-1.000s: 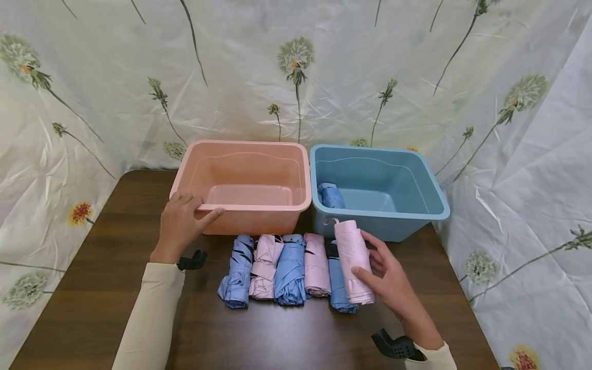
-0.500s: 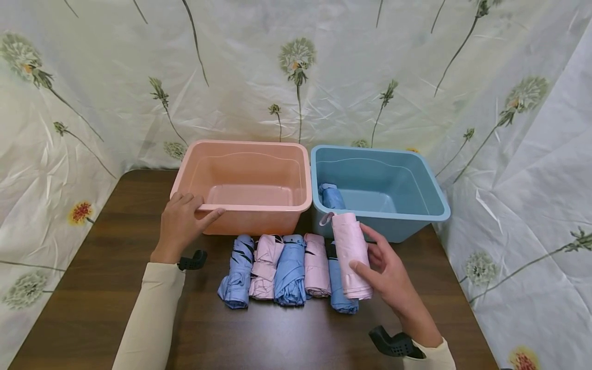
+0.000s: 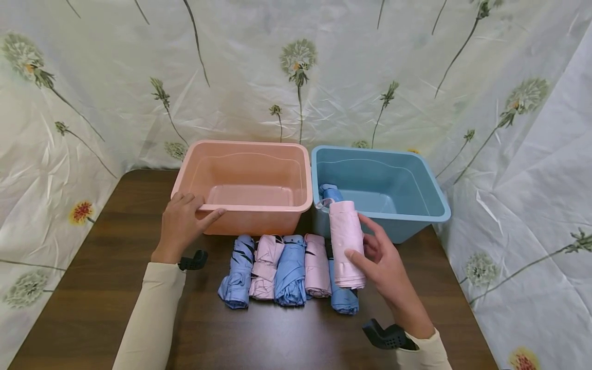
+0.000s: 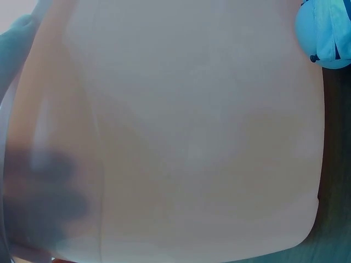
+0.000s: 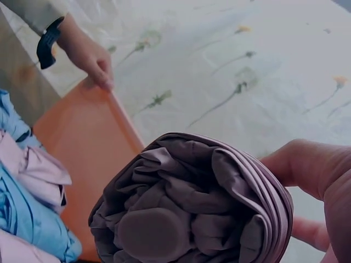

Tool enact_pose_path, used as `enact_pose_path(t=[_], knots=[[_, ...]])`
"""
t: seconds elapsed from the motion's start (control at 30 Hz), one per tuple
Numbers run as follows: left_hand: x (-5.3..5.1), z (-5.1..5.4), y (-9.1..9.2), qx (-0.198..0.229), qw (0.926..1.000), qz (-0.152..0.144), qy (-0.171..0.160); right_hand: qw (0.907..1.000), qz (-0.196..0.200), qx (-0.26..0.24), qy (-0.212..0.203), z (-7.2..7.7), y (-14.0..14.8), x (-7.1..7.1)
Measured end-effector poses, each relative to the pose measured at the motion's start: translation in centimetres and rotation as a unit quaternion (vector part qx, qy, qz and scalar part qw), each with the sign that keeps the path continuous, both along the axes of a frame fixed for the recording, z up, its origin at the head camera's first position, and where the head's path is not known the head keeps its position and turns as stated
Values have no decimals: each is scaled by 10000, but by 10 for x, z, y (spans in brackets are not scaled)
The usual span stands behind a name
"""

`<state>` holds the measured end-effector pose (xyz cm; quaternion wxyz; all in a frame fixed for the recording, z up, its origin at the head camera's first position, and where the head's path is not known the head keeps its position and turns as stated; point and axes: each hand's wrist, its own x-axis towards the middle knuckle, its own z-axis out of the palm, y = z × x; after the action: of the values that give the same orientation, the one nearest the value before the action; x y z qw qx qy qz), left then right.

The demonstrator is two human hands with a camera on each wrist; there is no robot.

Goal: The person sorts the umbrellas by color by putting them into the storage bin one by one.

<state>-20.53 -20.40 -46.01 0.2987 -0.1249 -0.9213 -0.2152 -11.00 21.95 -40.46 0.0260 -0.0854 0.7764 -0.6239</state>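
My right hand [image 3: 386,259] holds a pink folded umbrella [image 3: 346,244] between thumb and fingers, raised in front of the blue bin [image 3: 393,226]. Its wrist strap dangles at the top. The right wrist view looks onto the umbrella's end [image 5: 153,235], handle knob and gathered cloth showing. At the front left corner of the orange bin [image 3: 250,221], my left hand [image 3: 181,221] grips the rim; its fingers show as dark shadows through the wall in the left wrist view. A blue folded umbrella [image 3: 332,192] lies inside the blue bin, partly hidden.
Several folded umbrellas lie in a row before the bins: blue [image 3: 238,272], pink [image 3: 266,267], blue [image 3: 290,272], pink [image 3: 317,267] and blue [image 3: 344,303], the last partly covered by the held one. All stand on a dark wooden table [image 3: 259,339]; a flowered cloth [image 3: 240,72] hangs behind.
My right hand has lifted the pink umbrella a little and shifted it left and forward; its top now overlaps the blue bin's front rim. The left hand stays on the orange bin.
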Motion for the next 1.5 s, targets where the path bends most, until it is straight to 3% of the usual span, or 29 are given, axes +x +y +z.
enact_pose_path(t=[0.43,0.67,0.83,1.5], knots=[[-1,0,-1,-76,9999,-12,73,9991,-55,-366,-227,7,-21,-25],[0,2,-1,-107,9999,-15,-65,9979,-28,-593,-253,5,-32,-40],[1,3,-1,-134,9996,11,-252,9979,-37,-568,-302,6,-38,-49],[-3,3,-1,-153,9996,10,-220,9981,55,-611,-111,15,-57,-94]])
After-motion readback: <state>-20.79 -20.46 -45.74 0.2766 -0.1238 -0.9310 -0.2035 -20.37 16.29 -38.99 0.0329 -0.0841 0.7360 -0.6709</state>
